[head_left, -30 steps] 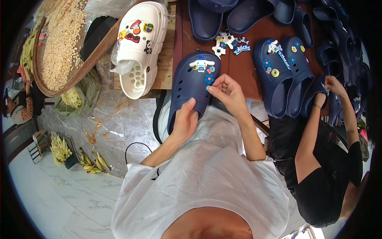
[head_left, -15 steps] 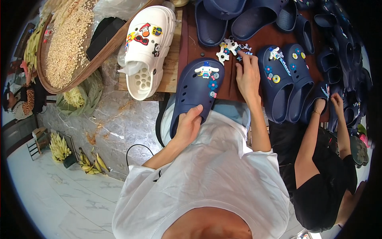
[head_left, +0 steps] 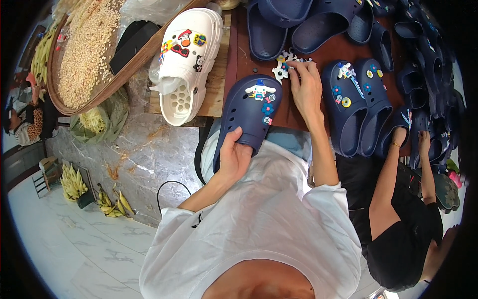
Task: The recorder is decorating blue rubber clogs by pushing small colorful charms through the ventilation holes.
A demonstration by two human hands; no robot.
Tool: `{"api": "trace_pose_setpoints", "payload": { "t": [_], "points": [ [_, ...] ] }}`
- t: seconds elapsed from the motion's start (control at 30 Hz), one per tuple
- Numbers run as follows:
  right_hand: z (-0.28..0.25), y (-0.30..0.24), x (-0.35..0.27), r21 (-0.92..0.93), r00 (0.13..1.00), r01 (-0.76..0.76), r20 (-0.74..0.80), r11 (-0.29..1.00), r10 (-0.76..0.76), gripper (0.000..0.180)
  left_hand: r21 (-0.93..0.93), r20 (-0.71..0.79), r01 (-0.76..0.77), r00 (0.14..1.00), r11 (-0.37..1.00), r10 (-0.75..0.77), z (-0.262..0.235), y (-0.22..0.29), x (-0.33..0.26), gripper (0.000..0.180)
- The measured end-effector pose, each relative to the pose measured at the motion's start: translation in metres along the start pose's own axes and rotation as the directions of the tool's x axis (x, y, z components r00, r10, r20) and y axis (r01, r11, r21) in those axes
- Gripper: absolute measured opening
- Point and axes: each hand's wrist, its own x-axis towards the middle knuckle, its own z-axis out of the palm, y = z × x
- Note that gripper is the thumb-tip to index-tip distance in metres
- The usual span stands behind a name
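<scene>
The right hand (head_left: 304,89) has gone from the blue clog (head_left: 251,112) to the far pile of charms (head_left: 286,62), and the clog now lies lower and nearer. The left hand (head_left: 234,157) grips the clog's heel, thumb on top. The right fingers rest on the charms; whether they pinch one cannot be told. A good way: hold the clog still, pick one charm, press it straight into a free hole beside the white dog charm (head_left: 259,90).

Dark red-brown table (head_left: 343,50), navy clogs (head_left: 358,99) in rows, loose charms (head_left: 284,67), white clog (head_left: 186,65) on wooden board (head_left: 216,89)
</scene>
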Motion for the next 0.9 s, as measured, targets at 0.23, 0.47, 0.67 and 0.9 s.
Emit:
{"api": "trace_pose_setpoints", "payload": {
  "t": [0.23,0.47,0.67,0.9],
  "points": [
    [0.004,0.008,0.005,-0.12,0.996,0.009,0.091,0.993,0.002,0.019,0.043,-0.021,0.017,1.0,0.999,-0.016,0.002,-0.001,0.004,0.059],
    [-0.013,0.005,-0.022,0.039,0.977,-0.095,0.196,0.995,0.086,0.019,0.061,-0.027,0.005,1.0,0.998,-0.004,0.004,0.005,-0.005,0.06],
    [-0.02,0.007,-0.03,0.159,0.947,-0.215,0.275,0.964,0.166,0.018,0.074,-0.058,0.013,0.998,0.997,-0.009,0.004,0.006,-0.004,0.06],
    [0.001,0.023,0.003,-0.191,0.999,-0.044,-0.013,0.981,0.043,0.038,0.078,-0.068,0.017,0.998,0.997,-0.012,0.007,0.005,-0.003,0.059]
  ]
}}
